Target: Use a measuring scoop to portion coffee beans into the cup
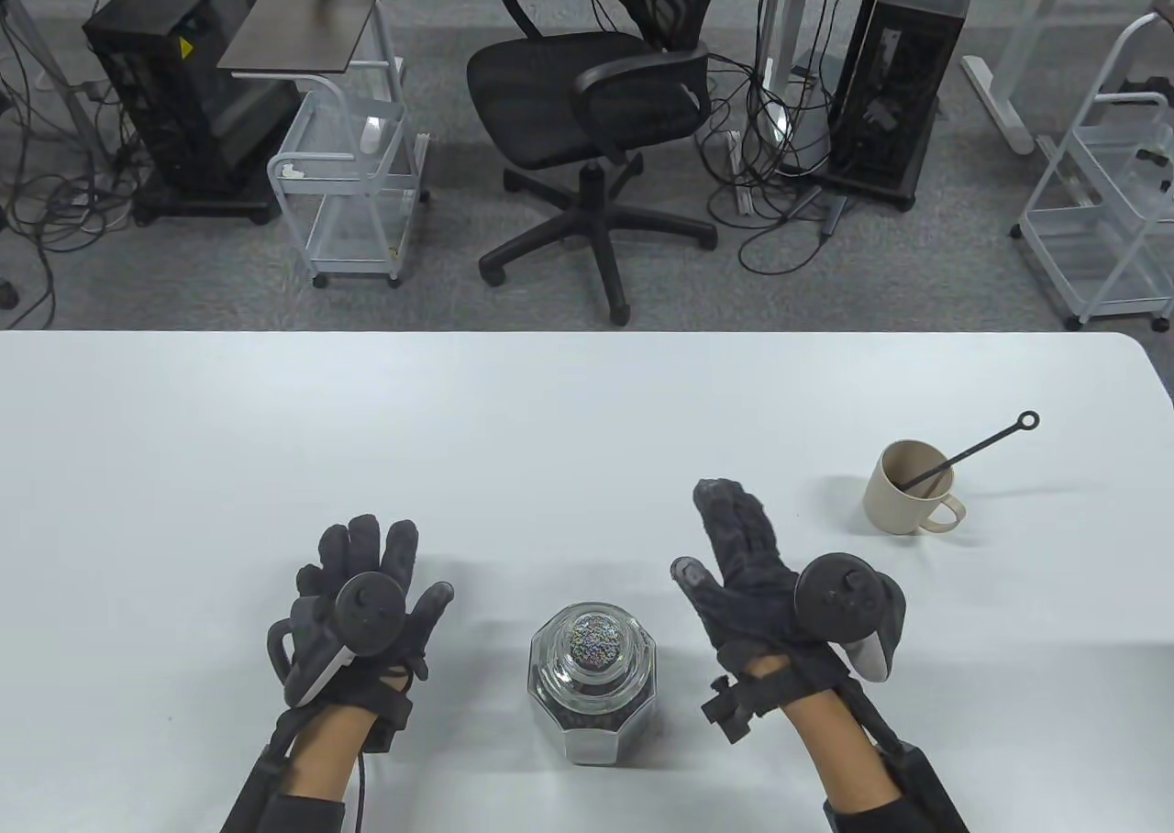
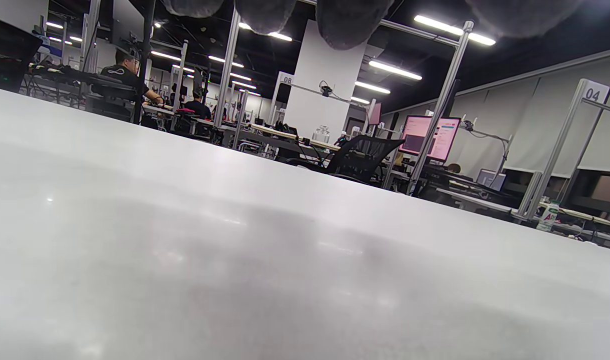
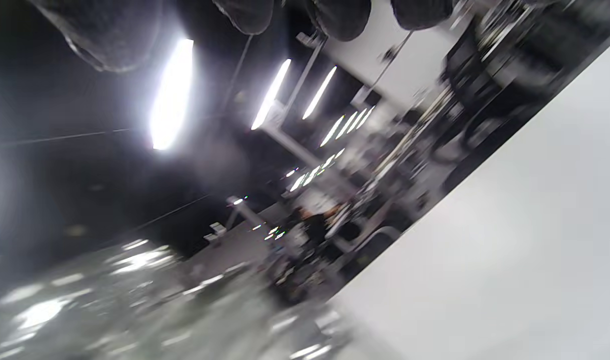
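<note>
A glass jar (image 1: 592, 682) of dark coffee beans, closed with a faceted glass stopper, stands near the table's front edge between my two hands. At the right a beige cup (image 1: 908, 488) holds a black long-handled measuring scoop (image 1: 981, 446) that leans out toward the upper right. My left hand (image 1: 362, 590) rests flat on the table left of the jar, fingers straight, holding nothing. My right hand (image 1: 747, 553) lies right of the jar with fingers stretched forward and thumb spread, empty. The right wrist view is blurred; the jar (image 3: 135, 305) shows as a glassy smear at the lower left.
The white table (image 1: 459, 429) reaches its far edge at mid-frame and a rounded corner at the far right. Beyond it stand a black office chair (image 1: 596, 108), a white cart (image 1: 348, 182) and computer towers (image 1: 183, 81) on the floor.
</note>
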`<state>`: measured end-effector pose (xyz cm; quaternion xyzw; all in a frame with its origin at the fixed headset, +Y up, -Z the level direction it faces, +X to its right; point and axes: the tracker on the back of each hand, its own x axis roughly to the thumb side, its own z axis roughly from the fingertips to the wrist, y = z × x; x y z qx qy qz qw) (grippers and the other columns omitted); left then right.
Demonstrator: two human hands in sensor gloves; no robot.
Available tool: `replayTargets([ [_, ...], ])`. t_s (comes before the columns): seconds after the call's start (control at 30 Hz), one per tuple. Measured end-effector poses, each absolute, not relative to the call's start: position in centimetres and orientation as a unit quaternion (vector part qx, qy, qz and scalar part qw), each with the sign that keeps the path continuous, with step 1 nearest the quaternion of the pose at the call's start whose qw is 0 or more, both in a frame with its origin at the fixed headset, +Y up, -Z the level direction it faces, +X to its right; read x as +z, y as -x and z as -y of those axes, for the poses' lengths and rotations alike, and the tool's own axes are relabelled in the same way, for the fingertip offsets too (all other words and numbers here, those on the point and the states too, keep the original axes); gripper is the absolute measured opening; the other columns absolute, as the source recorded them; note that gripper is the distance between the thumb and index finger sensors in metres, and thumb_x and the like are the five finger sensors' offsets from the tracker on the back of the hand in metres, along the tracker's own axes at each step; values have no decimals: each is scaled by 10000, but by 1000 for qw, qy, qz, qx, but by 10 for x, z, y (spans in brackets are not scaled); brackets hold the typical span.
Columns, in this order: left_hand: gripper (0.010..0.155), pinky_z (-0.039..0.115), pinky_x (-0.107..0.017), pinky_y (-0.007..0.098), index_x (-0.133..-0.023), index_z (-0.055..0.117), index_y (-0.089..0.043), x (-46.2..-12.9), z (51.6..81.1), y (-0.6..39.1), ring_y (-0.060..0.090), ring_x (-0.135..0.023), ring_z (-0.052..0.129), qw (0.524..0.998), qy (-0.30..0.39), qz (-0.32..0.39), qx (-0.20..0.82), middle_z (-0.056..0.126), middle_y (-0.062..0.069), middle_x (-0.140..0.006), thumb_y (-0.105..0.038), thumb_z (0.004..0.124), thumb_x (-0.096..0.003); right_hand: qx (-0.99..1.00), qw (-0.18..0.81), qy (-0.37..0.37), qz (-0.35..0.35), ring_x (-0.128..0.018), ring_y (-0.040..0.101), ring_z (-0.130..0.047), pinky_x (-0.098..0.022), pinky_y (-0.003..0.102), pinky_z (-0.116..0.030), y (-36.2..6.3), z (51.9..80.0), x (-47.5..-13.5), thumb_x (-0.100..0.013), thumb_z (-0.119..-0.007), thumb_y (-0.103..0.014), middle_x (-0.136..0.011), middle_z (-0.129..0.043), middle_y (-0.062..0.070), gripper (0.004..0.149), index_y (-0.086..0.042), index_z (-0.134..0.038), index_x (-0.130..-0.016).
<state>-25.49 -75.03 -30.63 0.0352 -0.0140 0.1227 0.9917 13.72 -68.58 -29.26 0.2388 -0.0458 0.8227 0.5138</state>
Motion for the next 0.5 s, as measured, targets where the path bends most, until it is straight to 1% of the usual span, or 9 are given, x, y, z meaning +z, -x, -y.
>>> replayTargets([
  [0.03, 835, 324, -698, 788, -1132, 429, -254, -307, 750, 255, 562, -1121, 280, 992, -34, 13, 124, 296, 170, -1213, -700, 550, -436, 810, 515, -280, 28, -1059, 636, -269, -603, 863, -329, -127, 686, -289, -508, -666, -614, -1148, -285, 210, 785, -292, -280, -1111],
  [0.13, 831, 325, -697, 788, -1130, 440, -252, -307, 750, 255, 563, -1119, 282, 991, -32, 14, 129, 297, 172, -1212, -696, 553, -437, 804, 480, -350, -10, -1065, 634, -277, -606, 863, -328, -102, 688, -280, -489, -666, -664, -1154, -304, 206, 810, -301, -304, -1116],
  [0.2, 833, 327, -697, 787, -1131, 435, -251, -307, 750, 255, 563, -1120, 283, 991, -33, 15, 129, 298, 172, -1212, -697, 551, -437, 819, 428, -383, -7, -1063, 634, -319, -608, 858, -354, -85, 693, -273, -470, -676, -690, -1153, -345, 198, 829, -301, -331, -1117],
  [0.3, 835, 331, -696, 787, -1132, 422, -251, -306, 749, 255, 566, -1117, 286, 991, -34, 16, 131, 301, 174, -1211, -696, 551, -438, 833, 389, -393, -1, -1053, 638, -376, -607, 852, -383, -75, 697, -268, -463, -687, -690, -1142, -397, 204, 829, -288, -370, -1115],
  [0.37, 835, 330, -697, 787, -1132, 419, -251, -306, 748, 255, 565, -1119, 284, 990, -36, 17, 134, 298, 172, -1213, -696, 552, -438, 844, 360, -397, 8, -1042, 631, -432, -612, 833, -434, -71, 700, -267, -463, -715, -677, -1135, -405, 198, 826, -289, -385, -1113],
  [0.43, 833, 330, -698, 787, -1131, 419, -254, -306, 748, 255, 564, -1119, 286, 990, -37, 17, 135, 298, 171, -1213, -696, 551, -438, 840, 367, -398, 32, -997, 616, -561, -602, 804, -515, -69, 701, -266, -458, -776, -646, -1105, -479, 205, 816, -271, -443, -1102],
  [0.5, 833, 330, -697, 787, -1132, 420, -252, -306, 747, 256, 563, -1119, 287, 990, -38, 18, 137, 302, 172, -1212, -694, 552, -439, 842, 359, -402, 31, -968, 613, -614, -598, 792, -544, -68, 700, -265, -451, -824, -615, -1092, -502, 205, 815, -264, -468, -1096],
])
